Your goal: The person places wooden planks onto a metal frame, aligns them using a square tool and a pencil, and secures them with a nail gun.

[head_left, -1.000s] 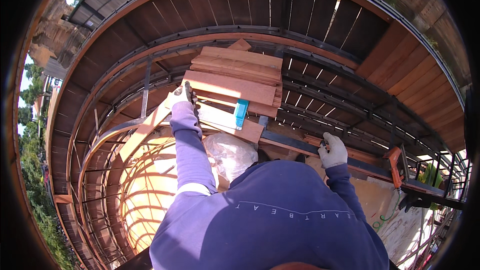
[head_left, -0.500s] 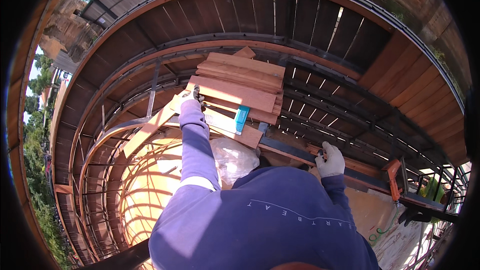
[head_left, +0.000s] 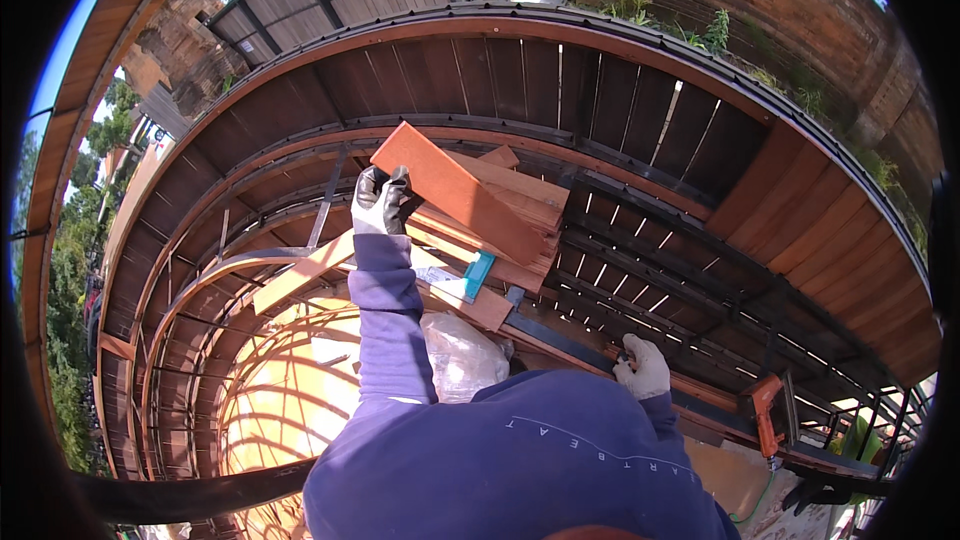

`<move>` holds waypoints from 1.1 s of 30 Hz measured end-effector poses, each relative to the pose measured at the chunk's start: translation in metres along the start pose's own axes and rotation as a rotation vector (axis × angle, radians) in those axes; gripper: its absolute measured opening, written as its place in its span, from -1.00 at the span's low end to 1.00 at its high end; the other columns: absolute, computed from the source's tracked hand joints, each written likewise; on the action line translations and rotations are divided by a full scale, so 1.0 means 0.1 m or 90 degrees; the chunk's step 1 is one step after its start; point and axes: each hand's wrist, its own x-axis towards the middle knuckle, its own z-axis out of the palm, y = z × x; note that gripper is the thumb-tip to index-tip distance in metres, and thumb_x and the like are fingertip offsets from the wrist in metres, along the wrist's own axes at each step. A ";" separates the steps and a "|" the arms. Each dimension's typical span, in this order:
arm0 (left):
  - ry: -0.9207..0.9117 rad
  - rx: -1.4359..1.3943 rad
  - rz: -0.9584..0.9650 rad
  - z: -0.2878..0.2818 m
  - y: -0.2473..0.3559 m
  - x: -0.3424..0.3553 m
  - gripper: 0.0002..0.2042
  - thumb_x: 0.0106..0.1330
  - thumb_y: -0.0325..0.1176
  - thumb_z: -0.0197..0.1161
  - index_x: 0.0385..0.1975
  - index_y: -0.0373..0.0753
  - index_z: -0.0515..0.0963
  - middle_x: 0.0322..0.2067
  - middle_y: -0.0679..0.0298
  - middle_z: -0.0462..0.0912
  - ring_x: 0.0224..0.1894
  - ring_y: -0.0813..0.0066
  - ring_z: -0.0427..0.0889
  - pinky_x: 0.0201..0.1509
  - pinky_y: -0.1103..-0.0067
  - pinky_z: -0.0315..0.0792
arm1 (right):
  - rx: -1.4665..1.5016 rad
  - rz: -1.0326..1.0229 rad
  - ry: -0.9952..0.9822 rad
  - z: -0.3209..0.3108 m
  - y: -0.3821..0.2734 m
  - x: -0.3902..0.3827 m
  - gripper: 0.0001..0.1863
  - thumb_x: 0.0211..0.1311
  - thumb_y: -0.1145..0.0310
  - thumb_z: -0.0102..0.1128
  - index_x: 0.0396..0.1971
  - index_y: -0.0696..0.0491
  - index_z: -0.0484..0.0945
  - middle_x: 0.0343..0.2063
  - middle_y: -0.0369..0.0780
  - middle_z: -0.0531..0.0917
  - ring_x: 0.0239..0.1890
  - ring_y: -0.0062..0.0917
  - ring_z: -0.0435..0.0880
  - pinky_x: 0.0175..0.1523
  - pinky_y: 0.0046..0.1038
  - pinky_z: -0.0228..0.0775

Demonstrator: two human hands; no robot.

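My left hand (head_left: 382, 202), in a white glove with black fingers, grips the left end of a reddish-brown wooden plank (head_left: 450, 190). The plank is tilted, its left end raised above a stack of similar planks (head_left: 540, 202). To the right, my right hand (head_left: 642, 368), in a whitish glove, rests beside a dark metal beam (head_left: 560, 338). Its fingers are curled; what they hold, if anything, I cannot make out. A teal block-shaped object (head_left: 478, 276) lies on a board between me and the stack.
An orange power tool (head_left: 766, 414) with a green hose hangs by the beam on the right. Clear plastic wrapping (head_left: 462, 352) lies close to my body. Curved tiers of dark slats (head_left: 450, 80) and open metal framing surround me; a loose board (head_left: 300, 275) slants at the left.
My left hand has taken hold of the top plank and lifted its left end off the stack. The view has tilted up slightly. My right hand stays near the beam.
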 end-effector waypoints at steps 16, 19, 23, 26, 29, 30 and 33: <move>-0.535 -0.027 0.042 2.93 -0.77 0.04 -0.74 0.37 -0.71 0.12 0.00 -0.34 0.51 -0.10 0.20 0.67 -0.09 0.43 0.72 -0.06 0.48 0.68 | -0.130 -0.002 0.105 -0.86 0.58 -0.47 -0.53 -0.08 0.34 0.34 -0.08 0.12 0.57 -0.36 -0.10 0.64 -0.26 -0.13 0.64 -0.15 -0.15 0.50; -0.585 -0.012 -0.019 3.50 -1.09 0.06 -0.74 0.38 -0.69 0.12 0.01 -0.30 0.51 -0.12 0.25 0.67 -0.07 0.42 0.74 -0.07 0.45 0.70 | -0.128 0.003 0.094 -0.90 0.61 -0.42 -0.56 -0.09 0.32 0.33 -0.13 0.10 0.56 -0.39 -0.11 0.63 -0.28 -0.15 0.65 -0.19 -0.15 0.49; -0.627 0.014 -0.034 4.08 -1.22 -0.10 -0.74 0.39 -0.68 0.11 0.01 -0.31 0.50 -0.13 0.22 0.67 -0.06 0.40 0.74 -0.14 0.48 0.70 | -0.127 0.012 0.100 -0.94 0.68 -0.42 -0.60 -0.07 0.30 0.32 -0.16 0.09 0.56 -0.42 -0.11 0.63 -0.31 -0.15 0.65 -0.24 -0.15 0.49; -0.608 -0.005 -0.060 4.31 -1.35 -0.18 -0.75 0.39 -0.66 0.13 0.03 -0.33 0.50 -0.14 0.20 0.67 -0.13 0.42 0.74 -0.14 0.47 0.69 | -0.148 0.021 0.106 -0.90 0.73 -0.42 -0.62 -0.01 0.26 0.30 -0.16 0.06 0.56 -0.41 -0.10 0.63 -0.30 -0.14 0.66 -0.23 -0.16 0.49; -0.643 0.006 -0.012 4.45 -1.60 -0.09 -0.76 0.40 -0.63 0.15 0.04 -0.33 0.51 -0.16 0.19 0.68 -0.18 0.44 0.73 -0.15 0.47 0.68 | -0.169 0.080 0.047 -0.88 0.78 -0.41 -0.48 -0.02 0.18 0.37 -0.02 0.07 0.56 -0.31 -0.11 0.66 -0.21 -0.14 0.66 -0.14 -0.13 0.49; -0.614 0.021 -0.014 4.45 -1.64 -0.04 -0.76 0.40 -0.63 0.15 0.04 -0.34 0.51 -0.19 0.19 0.69 -0.24 0.48 0.71 -0.16 0.50 0.66 | -0.168 0.082 0.032 -0.89 0.79 -0.40 -0.49 0.00 0.17 0.36 -0.03 0.07 0.56 -0.31 -0.11 0.65 -0.21 -0.14 0.65 -0.14 -0.12 0.49; -0.570 0.046 -0.043 4.53 -1.67 -0.09 -0.76 0.40 -0.63 0.15 0.04 -0.34 0.52 -0.20 0.20 0.70 -0.28 0.52 0.69 -0.19 0.52 0.65 | -0.163 0.095 0.020 -0.88 0.81 -0.39 -0.47 0.00 0.15 0.36 -0.01 0.07 0.55 -0.31 -0.11 0.65 -0.22 -0.14 0.65 -0.14 -0.12 0.48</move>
